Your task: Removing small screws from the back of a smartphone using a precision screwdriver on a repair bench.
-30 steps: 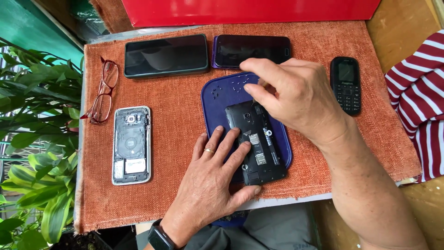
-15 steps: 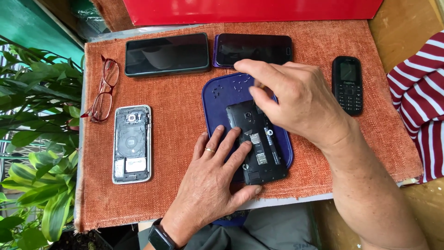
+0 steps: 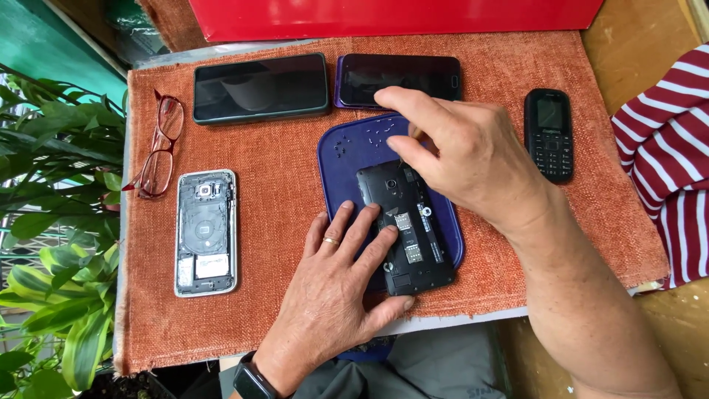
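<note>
The left hand (image 3: 332, 295) is lying spread, pinning the opened black phone (image 3: 406, 229) (stiff, fragile inside); the right hand (image 3: 465, 159) is pinching, perhaps a screw, at twelve o'clock.

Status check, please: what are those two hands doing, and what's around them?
Left hand flat, pinning opened black phone on blue tray. Right hand pinching at phone's top edge. Tiny screws loose on tray beside it.

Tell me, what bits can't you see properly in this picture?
All in the head view:
- Top edge of the opened black phone: the right hand covers it.
- Anything pinched in those fingertips: too small to tell.
- Tiny specks on the blue plastic mat: too small to name.
- Red box: cut off by the top edge.
</note>
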